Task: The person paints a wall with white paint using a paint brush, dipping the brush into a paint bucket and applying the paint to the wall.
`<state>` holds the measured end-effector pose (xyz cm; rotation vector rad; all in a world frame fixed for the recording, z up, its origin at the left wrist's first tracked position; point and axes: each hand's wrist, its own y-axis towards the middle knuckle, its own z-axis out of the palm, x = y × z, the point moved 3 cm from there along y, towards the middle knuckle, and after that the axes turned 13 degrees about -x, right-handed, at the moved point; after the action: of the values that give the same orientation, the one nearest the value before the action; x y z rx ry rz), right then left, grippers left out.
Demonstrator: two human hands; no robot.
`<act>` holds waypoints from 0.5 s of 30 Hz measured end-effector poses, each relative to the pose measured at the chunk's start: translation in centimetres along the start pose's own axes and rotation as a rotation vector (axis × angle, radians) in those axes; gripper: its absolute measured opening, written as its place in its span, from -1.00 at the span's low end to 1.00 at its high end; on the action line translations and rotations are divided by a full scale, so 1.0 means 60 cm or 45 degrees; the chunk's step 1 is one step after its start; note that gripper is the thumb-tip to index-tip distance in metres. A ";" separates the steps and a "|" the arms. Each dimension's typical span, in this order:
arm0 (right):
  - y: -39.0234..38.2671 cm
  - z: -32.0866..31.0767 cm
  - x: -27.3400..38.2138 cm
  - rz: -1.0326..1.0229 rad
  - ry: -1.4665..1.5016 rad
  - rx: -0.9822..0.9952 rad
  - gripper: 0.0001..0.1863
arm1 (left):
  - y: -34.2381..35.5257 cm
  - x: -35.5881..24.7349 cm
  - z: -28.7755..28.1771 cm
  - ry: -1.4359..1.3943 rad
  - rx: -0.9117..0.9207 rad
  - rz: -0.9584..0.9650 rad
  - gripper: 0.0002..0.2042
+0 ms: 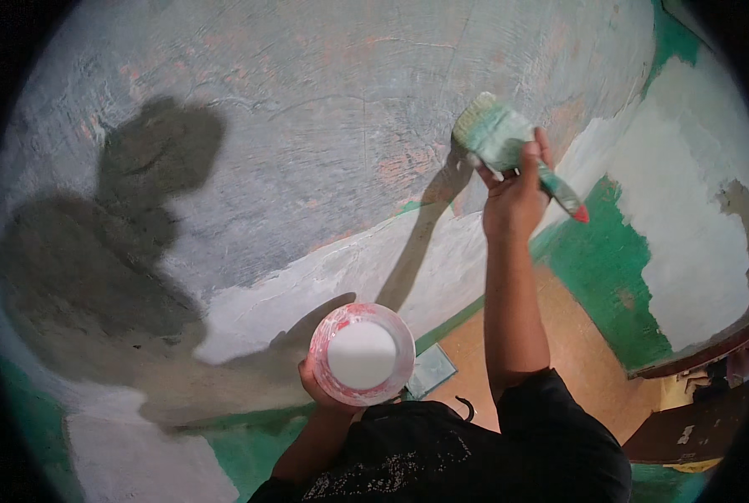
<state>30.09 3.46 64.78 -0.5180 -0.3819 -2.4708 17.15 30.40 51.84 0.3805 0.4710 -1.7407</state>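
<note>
My right hand point(517, 189) grips a wide paintbrush point(499, 134), its pale green-stained bristles up against the mottled grey wall point(324, 168); the red-tipped handle sticks out down and to the right. Low in the middle, my left hand point(316, 383) holds a round tub point(398, 352) of white paint point(360, 355) by its left side, its rim smeared red. Below the grey area the wall has whiter patches and green strips. Dark shadows of me and the brush fall across it.
An adjoining wall point(685, 251) at right is green with pale patches. Beneath is an orange-tan floor point(576, 335) with a light blue flat rectangular object point(433, 369) on it. Dark brown furniture point(685, 427) and indistinct items stand at the lower right.
</note>
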 end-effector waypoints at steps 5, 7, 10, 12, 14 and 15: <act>-0.010 -0.152 -0.112 -0.300 -0.478 -0.149 -0.57 | 0.008 -0.001 -0.007 -0.154 0.166 0.007 -0.30; -0.037 -0.237 -0.140 -0.102 -0.601 -0.234 -0.58 | 0.002 -0.005 -0.007 -0.150 0.155 0.050 -0.36; -0.047 -0.347 -0.159 -0.021 -0.660 -0.361 -0.61 | 0.024 0.007 -0.009 -0.146 0.166 -0.002 -0.34; -0.044 -0.353 -0.156 0.048 -0.620 -0.432 -0.63 | 0.027 0.012 -0.008 -0.127 0.154 -0.017 -0.31; -0.041 -0.280 -0.121 0.014 -0.500 -0.422 -0.65 | 0.014 0.007 -0.012 -0.099 0.124 -0.021 -0.29; -0.029 -0.246 -0.108 -0.042 -0.536 -0.300 -0.66 | 0.011 0.006 -0.013 -0.088 0.115 -0.028 -0.27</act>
<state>29.90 2.37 48.62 -1.1461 -0.2629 -2.4421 17.70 30.36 50.92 0.3792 0.3492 -1.7945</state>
